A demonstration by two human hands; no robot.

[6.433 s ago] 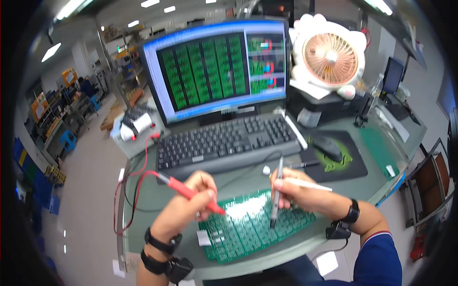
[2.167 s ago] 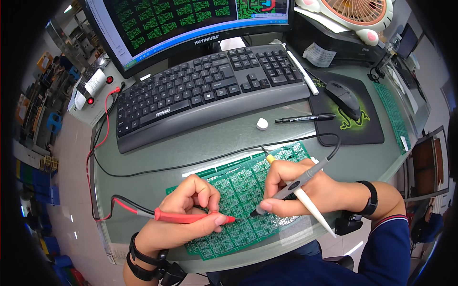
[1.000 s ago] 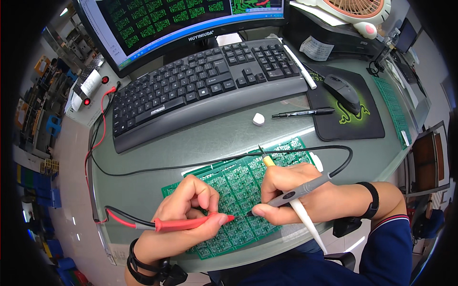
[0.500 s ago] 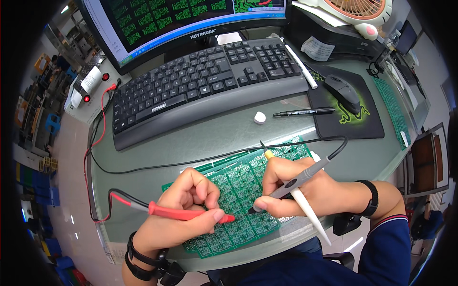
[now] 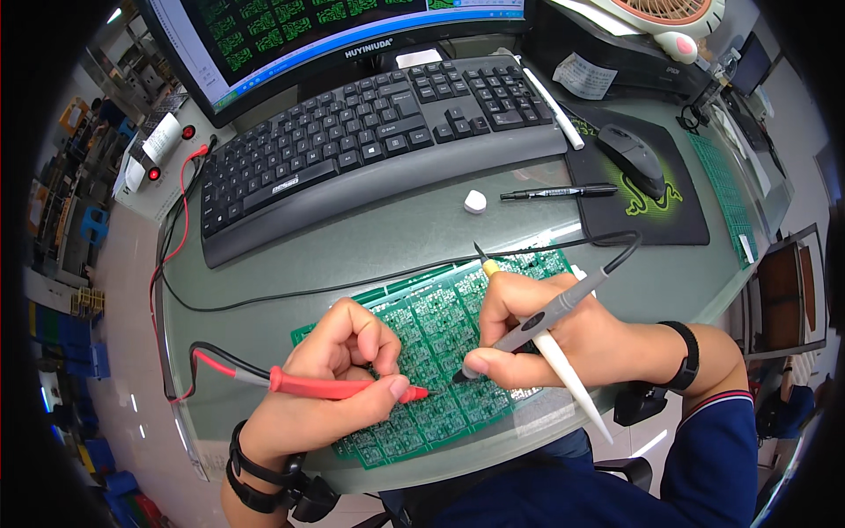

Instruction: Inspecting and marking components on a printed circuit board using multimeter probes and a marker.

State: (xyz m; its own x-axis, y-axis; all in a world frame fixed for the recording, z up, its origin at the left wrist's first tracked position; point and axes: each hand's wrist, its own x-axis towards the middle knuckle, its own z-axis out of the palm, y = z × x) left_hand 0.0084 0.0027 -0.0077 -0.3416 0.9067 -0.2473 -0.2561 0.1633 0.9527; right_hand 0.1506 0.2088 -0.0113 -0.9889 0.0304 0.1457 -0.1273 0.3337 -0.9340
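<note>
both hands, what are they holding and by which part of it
The left hand holds the red probe by its handle. The right hand holds the grey probe by its handle's front, and a pointed white tool mid-length.

Since the earliest view, the red probe (image 5: 321,385) in the left hand (image 5: 308,418) has gone from a downward slant to nearly level. The grey probe (image 5: 537,323) in the right hand (image 5: 581,348), then almost upright, now leans well over. Their tips, formerly well apart over the circuit board (image 5: 422,431), are now just beside each other. The white tool (image 5: 570,378) has swung to slope toward the person. Relative to one second ago, the grey probe's rear end sits higher. Monitor (image 5: 308,18) and fan (image 5: 669,11), earlier whole, are now cut by the upper edge.
</note>
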